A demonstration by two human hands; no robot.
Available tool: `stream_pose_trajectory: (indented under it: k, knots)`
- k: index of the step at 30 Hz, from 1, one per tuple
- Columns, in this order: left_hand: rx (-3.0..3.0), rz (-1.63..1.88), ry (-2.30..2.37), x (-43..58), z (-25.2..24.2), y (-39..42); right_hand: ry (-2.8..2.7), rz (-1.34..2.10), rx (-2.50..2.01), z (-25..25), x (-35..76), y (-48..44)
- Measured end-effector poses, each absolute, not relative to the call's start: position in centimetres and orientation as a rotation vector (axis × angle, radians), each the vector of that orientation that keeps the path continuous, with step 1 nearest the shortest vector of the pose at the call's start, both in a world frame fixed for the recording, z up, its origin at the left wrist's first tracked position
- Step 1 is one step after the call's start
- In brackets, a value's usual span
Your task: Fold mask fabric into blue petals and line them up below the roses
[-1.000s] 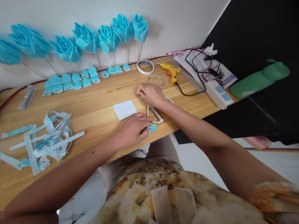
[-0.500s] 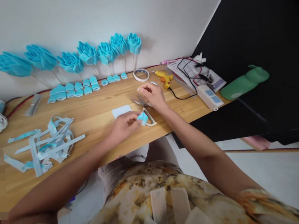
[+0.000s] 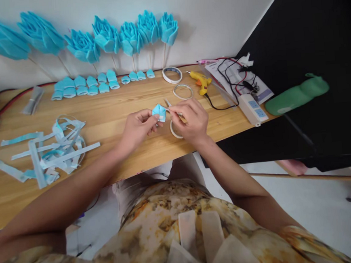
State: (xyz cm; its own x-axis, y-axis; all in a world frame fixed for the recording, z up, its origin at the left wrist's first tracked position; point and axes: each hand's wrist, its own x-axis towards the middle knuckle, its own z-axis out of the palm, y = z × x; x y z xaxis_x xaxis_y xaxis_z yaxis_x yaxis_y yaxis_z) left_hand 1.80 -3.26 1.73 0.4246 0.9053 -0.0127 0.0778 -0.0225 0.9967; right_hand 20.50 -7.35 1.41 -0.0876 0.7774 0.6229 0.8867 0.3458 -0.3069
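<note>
My left hand [image 3: 139, 128] pinches a small folded blue fabric petal [image 3: 159, 112] above the wooden table [image 3: 113, 112]. My right hand [image 3: 191, 121] is closed round white-handled scissors [image 3: 173, 119]; their metal blades point up to the left and meet the petal's right edge. Both hands hover just over the table's front middle. The white square that lay there is hidden behind my hands.
Blue fabric roses on sticks [image 3: 104, 33] lean on the wall, with a row of folded blue petals [image 3: 93, 84] below. Cut mask strips [image 3: 48, 151] lie left. Two tape rolls [image 3: 172, 74], a yellow glue gun [image 3: 200, 81], a power strip [image 3: 252, 108] and a green bottle [image 3: 297, 94] are right.
My right hand picked the scissors up off the table. My left hand lifted the blue petal from the table edge, and the two now meet in front of me.
</note>
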Motion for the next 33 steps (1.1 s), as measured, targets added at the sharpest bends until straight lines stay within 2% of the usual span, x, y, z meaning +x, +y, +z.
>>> stream_pose_trajectory:
  k: [9,15,22,33]
  knots:
    - [1.412,0.769,0.961,2.0,2.6,-3.5,-1.932,-0.368,-1.438,0.2,20.6,-6.6]
    - [1.432,0.765,0.95,2.0,2.5,-3.4,-1.954,-0.273,-1.451,0.0,20.6,-6.6]
    - [1.424,0.761,0.928,2.0,2.4,-3.4,-1.98,-0.388,-1.399,0.1,20.6,-6.8]
    - [1.213,0.804,0.887,2.2,1.5,-3.1,-2.046,-0.225,-1.385,0.9,20.8,-6.6]
